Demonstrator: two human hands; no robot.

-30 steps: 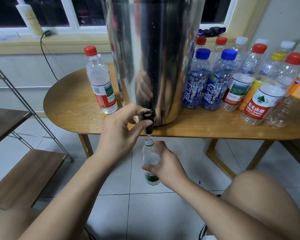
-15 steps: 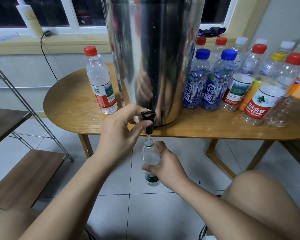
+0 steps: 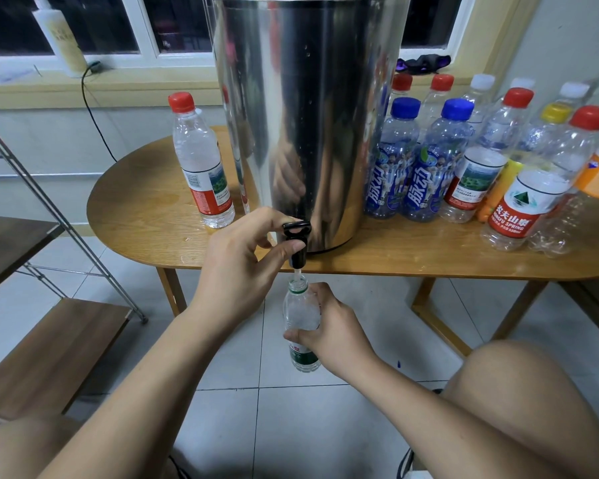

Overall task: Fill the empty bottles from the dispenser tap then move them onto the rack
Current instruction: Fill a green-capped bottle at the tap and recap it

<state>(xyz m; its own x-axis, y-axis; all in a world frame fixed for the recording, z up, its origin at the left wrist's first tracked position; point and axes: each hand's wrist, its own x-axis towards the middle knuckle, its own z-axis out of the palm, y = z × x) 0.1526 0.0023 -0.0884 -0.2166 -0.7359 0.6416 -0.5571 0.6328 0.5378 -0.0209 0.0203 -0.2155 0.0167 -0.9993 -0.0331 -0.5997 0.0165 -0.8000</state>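
Left hand (image 3: pixel 236 267) pinches the black tap (image 3: pixel 297 244) of the dispenser (image 3: pixel 305 108) on the bench (image 3: pixel 146 216); right hand (image 3: pixel 332 326) grips an uncapped bottle (image 3: pixel 300 316) under its spout.

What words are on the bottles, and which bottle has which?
"脉动": both blue-capped bottles.
"农夫山泉", "NONGFU SPRING": red-label bottle, right end of table.
"山泉", partly hidden: green-label bottle in the right hand.
Too small to read: left red-capped bottle label; windowsill bottle print is blurred.
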